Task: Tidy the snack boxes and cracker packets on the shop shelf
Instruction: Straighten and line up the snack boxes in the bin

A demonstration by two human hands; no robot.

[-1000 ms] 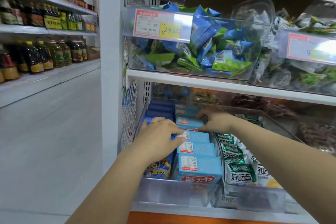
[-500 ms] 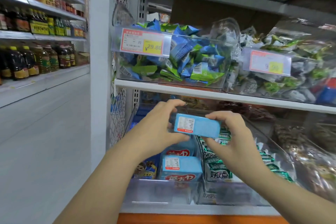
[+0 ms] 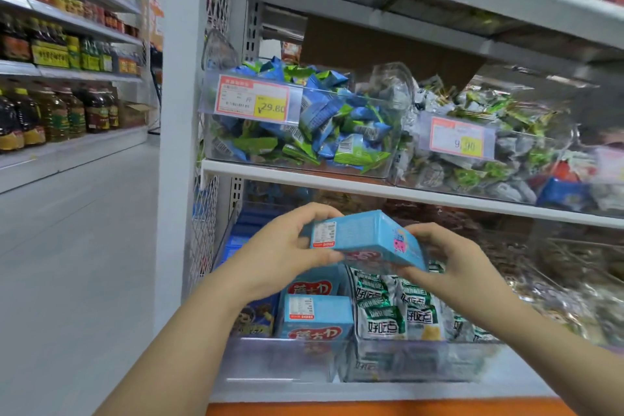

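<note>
The step in hand looks like re-seating one box [image 3: 364, 240]: it is held clear of the bin [image 3: 280, 358] on the lower shelf [image 3: 371, 392], tilted with its right end lower. The left hand [image 3: 283, 253] grips its end at 9 o'clock, fingers curled over the top. The right hand [image 3: 449, 257] holds the end at 3 o'clock, fingers curled beneath, though its thumb is hard to make out. The row [image 3: 315, 317] of matching boxes lies at 6 o'clock of the held box, the packets [image 3: 381, 311] at 5 o'clock. Next, I judge, the box needs levelling, squaring with the row and lowering into the bin without nudging the packets.
</note>
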